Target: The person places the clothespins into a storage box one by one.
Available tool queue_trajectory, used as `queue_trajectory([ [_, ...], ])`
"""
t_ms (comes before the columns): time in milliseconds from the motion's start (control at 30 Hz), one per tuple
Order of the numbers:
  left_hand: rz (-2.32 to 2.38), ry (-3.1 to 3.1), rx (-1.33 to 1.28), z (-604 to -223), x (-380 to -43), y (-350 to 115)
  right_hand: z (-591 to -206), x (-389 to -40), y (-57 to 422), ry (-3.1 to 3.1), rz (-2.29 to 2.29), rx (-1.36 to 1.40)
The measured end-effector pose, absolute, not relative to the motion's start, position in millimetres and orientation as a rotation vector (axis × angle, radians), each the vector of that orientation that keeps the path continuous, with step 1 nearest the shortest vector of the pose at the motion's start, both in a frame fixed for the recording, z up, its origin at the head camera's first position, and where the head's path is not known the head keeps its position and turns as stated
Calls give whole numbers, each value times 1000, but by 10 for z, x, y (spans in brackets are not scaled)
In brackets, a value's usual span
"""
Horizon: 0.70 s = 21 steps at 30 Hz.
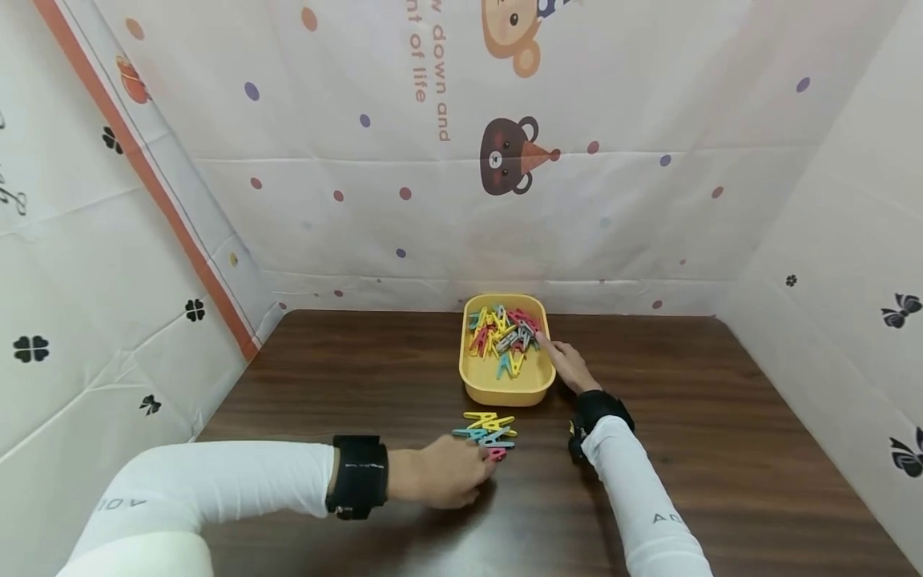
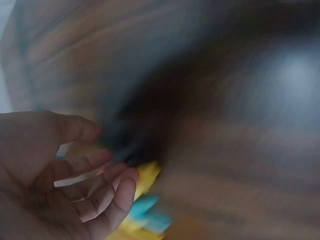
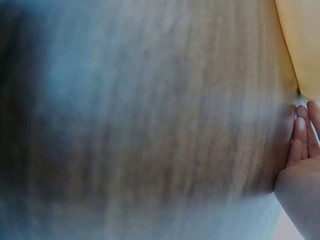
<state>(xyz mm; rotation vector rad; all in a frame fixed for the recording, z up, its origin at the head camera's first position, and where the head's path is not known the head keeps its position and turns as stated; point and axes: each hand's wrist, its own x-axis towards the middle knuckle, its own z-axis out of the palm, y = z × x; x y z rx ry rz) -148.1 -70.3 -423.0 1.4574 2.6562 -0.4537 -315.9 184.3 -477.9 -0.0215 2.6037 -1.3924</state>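
My left hand (image 1: pixel 449 473) is low over the table beside a small pile of plastic clothespins, its fingers loosely bent. Its fingertips are right at a pink clothespin (image 1: pixel 496 453) at the near end of the pile. Blue clothespins (image 1: pixel 472 433) and yellow clothespins (image 1: pixel 481 416) lie just beyond. In the left wrist view, yellow and teal clothespins (image 2: pixel 145 207) show past the fingers, and nothing shows between thumb and fingers. My right hand (image 1: pixel 570 365) rests at the right side of a yellow plastic basket (image 1: pixel 505 391), fingers fairly straight along its rim.
Several yellow, red, blue and grey clothespins (image 1: pixel 497 328) lie heaped in the basket. It stands near the back edge of the dark wooden table (image 1: pixel 346 369). Printed white sheets (image 1: pixel 332 232) hang behind the table and at both sides.
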Motion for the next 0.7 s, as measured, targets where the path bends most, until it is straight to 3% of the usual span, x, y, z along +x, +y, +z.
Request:
queue_trajectory([
  [300, -338, 2741, 1519, -4418, -1451, -750, -4768, -3133, 1832, 2577, -1376, 0],
  [700, -317, 2772, 1412, -4447, -1526, -787, -4768, -3186, 1869, 2591, -1405, -30],
])
